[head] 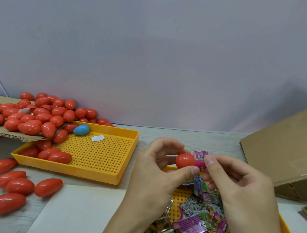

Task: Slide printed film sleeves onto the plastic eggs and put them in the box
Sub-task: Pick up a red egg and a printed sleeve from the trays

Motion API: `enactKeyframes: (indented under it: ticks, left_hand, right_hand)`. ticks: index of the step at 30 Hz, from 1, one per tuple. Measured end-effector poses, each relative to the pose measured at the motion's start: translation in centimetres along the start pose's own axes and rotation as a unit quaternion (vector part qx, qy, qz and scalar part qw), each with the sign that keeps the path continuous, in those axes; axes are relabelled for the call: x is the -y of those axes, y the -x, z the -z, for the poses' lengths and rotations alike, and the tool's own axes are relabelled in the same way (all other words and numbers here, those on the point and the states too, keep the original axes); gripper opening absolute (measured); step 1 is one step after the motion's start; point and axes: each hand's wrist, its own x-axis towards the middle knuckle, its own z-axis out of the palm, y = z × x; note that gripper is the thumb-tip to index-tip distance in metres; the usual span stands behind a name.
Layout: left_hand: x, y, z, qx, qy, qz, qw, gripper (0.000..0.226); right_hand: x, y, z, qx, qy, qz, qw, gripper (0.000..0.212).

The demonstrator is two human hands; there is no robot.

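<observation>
Nearest, at the bottom edge: a heap of printed film sleeves (194,223) in a yellow perforated tray (177,196), mostly under the two forearms.

Further left, loose red eggs (19,186) scattered on the counter (80,209), all lying on their sides. Behind them, a second yellow tray (98,169) with a few red eggs, one blue egg (81,129) and a small white slip (98,138). Above its left corner, a cardboard flap (6,134) loaded with a pile of red eggs (38,114).

In the middle, above the sleeve tray, left hand (156,169) grasping a red egg (185,161) between thumb and fingers. Long axis about horizontal, left to right; right end hidden inside a pink sleeve (200,160), left end bare, pointing into the left hand. Sleeve only partly on, covering the right part.

Right hand (235,180) pinching this pink sleeve with fingertips, other fingers curled.

Far right, a brown cardboard box (283,151) on the counter, tilted, well apart from the egg.
</observation>
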Motion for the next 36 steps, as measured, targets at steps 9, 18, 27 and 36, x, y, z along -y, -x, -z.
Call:
enactKeyframes:
  ticks: [9, 18, 27, 36]
  left_hand:
    - [0.1, 0.0, -0.1, 0.017, -0.004, -0.008, 1.0, 0.04]
    - [0.2, 0.0, -0.2, 0.035, -0.007, -0.023, 0.999, 0.032]
    - [0.1, 0.1, -0.2, 0.026, -0.004, -0.007, 1.0, 0.028]
    - [0.1, 0.1, -0.1, 0.027, -0.015, -0.003, 1.0, 0.029]
  right_hand:
    - [0.4, 0.0, -0.1, 0.019, -0.004, -0.016, 1.0, 0.014]
    - [-0.1, -0.2, 0.0, 0.012, -0.023, -0.025, 0.999, 0.015]
    - [-0.3, -0.2, 0.2, 0.014, -0.038, -0.034, 0.999, 0.012]
    - [-0.8, -0.4, 0.4, 0.026, -0.032, -0.034, 0.999, 0.014]
